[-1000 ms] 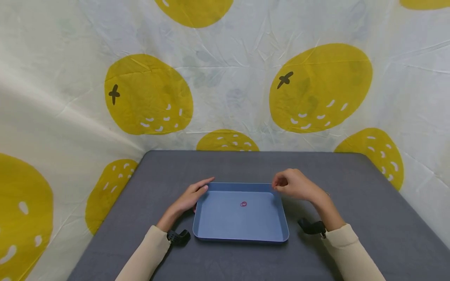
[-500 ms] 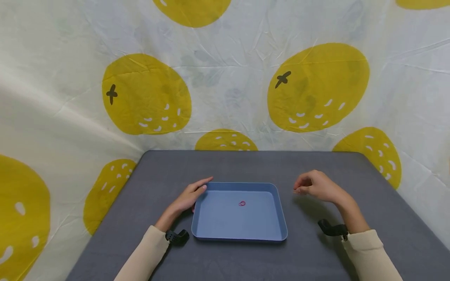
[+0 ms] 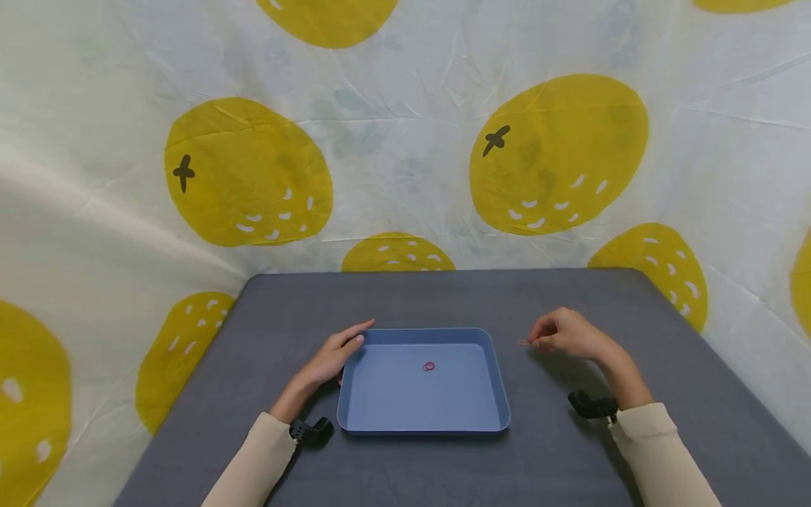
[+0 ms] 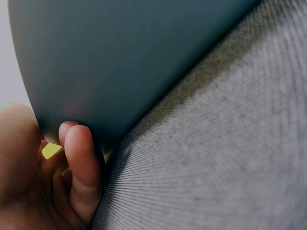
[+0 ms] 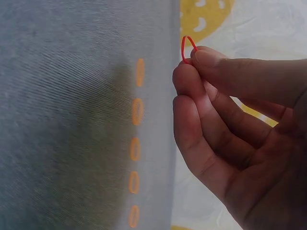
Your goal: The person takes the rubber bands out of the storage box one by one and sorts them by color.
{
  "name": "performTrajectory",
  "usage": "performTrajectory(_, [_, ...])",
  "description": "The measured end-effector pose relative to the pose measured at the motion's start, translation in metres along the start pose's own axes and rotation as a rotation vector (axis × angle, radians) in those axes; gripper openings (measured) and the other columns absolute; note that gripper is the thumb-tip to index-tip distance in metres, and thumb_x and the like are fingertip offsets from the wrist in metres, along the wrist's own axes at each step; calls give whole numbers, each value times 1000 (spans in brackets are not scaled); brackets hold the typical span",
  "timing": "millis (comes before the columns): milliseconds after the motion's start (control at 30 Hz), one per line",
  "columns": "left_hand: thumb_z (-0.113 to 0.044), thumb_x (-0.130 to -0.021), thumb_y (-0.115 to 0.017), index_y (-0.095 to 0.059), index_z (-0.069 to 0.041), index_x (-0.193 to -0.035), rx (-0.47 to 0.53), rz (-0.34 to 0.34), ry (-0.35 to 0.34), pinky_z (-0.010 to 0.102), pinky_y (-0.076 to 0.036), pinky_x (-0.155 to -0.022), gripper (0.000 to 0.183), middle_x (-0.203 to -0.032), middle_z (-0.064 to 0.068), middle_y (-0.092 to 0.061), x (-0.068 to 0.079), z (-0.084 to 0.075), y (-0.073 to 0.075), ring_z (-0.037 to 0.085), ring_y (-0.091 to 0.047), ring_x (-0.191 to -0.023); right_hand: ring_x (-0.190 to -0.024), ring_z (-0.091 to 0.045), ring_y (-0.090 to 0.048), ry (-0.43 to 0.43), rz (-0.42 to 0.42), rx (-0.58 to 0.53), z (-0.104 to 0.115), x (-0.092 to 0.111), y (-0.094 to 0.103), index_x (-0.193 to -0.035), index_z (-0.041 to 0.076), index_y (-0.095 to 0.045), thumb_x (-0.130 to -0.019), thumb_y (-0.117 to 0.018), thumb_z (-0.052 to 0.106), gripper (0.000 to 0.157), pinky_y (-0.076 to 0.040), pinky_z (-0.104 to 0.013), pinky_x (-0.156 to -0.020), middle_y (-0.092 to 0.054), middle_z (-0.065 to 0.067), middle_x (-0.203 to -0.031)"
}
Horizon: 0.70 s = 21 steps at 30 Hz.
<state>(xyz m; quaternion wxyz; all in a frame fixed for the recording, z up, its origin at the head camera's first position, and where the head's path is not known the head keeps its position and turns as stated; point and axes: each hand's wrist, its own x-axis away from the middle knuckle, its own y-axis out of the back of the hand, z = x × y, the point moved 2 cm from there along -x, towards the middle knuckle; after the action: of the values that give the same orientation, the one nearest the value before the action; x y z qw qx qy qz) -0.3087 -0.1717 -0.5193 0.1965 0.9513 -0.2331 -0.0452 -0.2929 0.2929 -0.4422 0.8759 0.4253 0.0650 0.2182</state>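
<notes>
My left hand [image 3: 329,359] holds the far left corner of a light blue tray [image 3: 469,415], its fingers against the outer wall in the left wrist view. Inside the tray lies a small red rubber band [image 3: 429,366], perhaps two overlapping loops. Off to the right of the tray, above the table, my right hand [image 3: 570,334] pinches a thin red rubber band [image 5: 183,48] between thumb and index finger. Its loop sticks out past the fingertips. The left hand's fingers are partly hidden behind the tray in the head view.
A grey cloth-covered table [image 3: 418,472] runs back to a white curtain [image 3: 405,169] printed with yellow fruit. Several orange oval marks [image 5: 135,148] form a row in the right wrist view; I cannot tell whether they lie on the table.
My right hand has moved right, away from the tray's far right corner, and the band now shows at its fingertips. The left hand stays on the tray. The head view has shifted slightly.
</notes>
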Motion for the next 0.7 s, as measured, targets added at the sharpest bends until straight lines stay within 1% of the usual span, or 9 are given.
performTrajectory(33, [-37,-104,-39,-38,-29,-148,1,-4,0,43,-46,-37,45,-138,11,-52,0,0,0,21,-43,-34,-72,-18,-65,-1,3,0,-1,-2,-2,-90,3,-73,-88,-66,6,8,-54,-26,-62,-72,-9,-84])
performTrajectory(100, [-37,-104,-39,-39,-29,-148,4,-10,2,44,-46,-37,45,-137,12,-53,1,0,1,21,-44,-34,-71,-17,-64,0,9,-4,-2,-5,-5,-89,3,-73,-88,-66,5,7,-53,-27,-62,-72,-8,-83])
performTrajectory(267, [-38,-104,-40,-40,-34,-146,2,-13,0,44,-46,-37,42,-130,13,-59,0,-1,1,21,-44,-34,-67,-14,-62,-14,5,-1,-6,-9,-11,-86,3,-73,-85,-68,3,5,-52,-26,-59,-71,-7,-79])
performTrajectory(367, [-39,-103,-40,-41,-35,-145,1,-13,4,43,-46,-37,42,-131,12,-58,0,-1,1,20,-44,-34,-64,-12,-60,-18,5,11,-9,-11,-15,-83,4,-73,-85,-68,4,5,-51,-25,-57,-71,-5,-78])
performTrajectory(567, [-38,-104,-40,-39,-29,-148,2,-10,2,43,-46,-37,45,-141,11,-50,0,-2,1,21,-44,-34,-62,-10,-57,-20,2,61,-12,-14,-18,-79,8,-72,-85,-67,5,8,-48,-24,-56,-68,0,-71])
performTrajectory(700, [-38,-104,-40,-39,-28,-148,9,-7,4,43,-45,-36,45,-141,12,-49,0,-1,1,21,-43,-34,-62,-10,-57,-23,-5,71,-12,-14,-19,-78,8,-72,-84,-67,4,9,-48,-24,-56,-66,0,-69])
